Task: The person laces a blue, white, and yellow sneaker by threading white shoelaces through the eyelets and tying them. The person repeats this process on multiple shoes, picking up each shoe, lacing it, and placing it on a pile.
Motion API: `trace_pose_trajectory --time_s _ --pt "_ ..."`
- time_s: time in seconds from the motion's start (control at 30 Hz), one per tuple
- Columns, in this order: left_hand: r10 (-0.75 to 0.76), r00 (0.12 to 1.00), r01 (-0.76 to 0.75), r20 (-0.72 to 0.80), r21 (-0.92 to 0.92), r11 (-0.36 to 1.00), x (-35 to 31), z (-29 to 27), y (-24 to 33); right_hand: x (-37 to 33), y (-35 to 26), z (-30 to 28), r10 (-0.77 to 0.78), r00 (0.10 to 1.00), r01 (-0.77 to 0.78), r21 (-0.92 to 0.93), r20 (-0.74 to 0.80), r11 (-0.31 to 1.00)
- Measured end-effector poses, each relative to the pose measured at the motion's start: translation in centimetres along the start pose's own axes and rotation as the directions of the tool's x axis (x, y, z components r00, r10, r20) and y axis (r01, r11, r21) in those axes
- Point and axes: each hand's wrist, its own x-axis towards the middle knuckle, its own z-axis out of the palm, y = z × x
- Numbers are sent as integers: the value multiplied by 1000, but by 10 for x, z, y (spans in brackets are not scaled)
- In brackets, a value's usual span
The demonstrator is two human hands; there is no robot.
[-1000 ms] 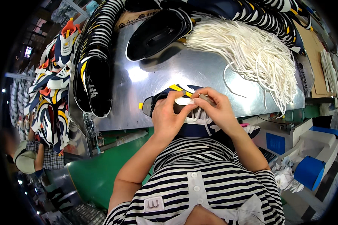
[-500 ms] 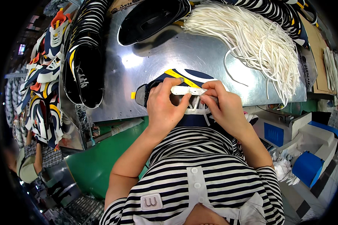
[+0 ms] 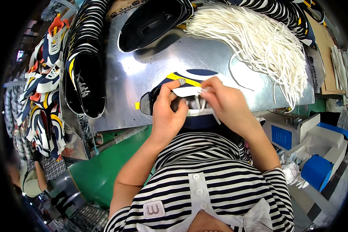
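Observation:
A navy, white and yellow shoe upper (image 3: 200,73) lies on its side at the near edge of the metal table, its opening and black lining to the left. My left hand (image 3: 167,116) grips the white eyelet edge (image 3: 186,91) between thumb and fingers. White shoelace (image 3: 199,103) crosses the gap between the two eyelet rows. With fingers pinched, my right hand (image 3: 230,106) holds the lace at the right end of the eyelet edge; the fingertips are slightly blurred. A loose lace end hangs below the right hand.
A large bundle of white laces (image 3: 255,38) spreads over the table's back right. Nested shoe uppers (image 3: 87,58) stand in a row at left, another black-lined upper (image 3: 154,25) behind. Finished-looking shoes (image 3: 46,100) hang far left. A grey-blue machine (image 3: 317,154) stands at right.
My right hand has moved slightly up and turned over the eyelet edge, its fingertips now higher. The eyelet edge tilts a little more; my left hand keeps its grip.

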Motion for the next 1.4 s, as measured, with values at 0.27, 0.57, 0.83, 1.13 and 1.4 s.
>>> trace_pose_trajectory --time_s 0.27,0.57,0.83,1.13,1.4 --pt "-36 999 36 -1 -44 998 12 2 4 -36 20 -26 363 931 -357 297 36 886" --pt "-61 998 61 10 -14 998 18 1 -3 -37 21 -8 291 947 -258 220 -134 941" --pt "-102 994 104 27 -66 992 18 3 2 -40 25 -5 255 948 -213 216 -190 953" --pt "-85 996 93 37 -378 921 17 -45 23 -42 12 -13 334 921 -93 716 -203 692" --pt "32 979 54 201 -409 911 18 -119 40 20 9 -27 103 953 -301 838 286 455"
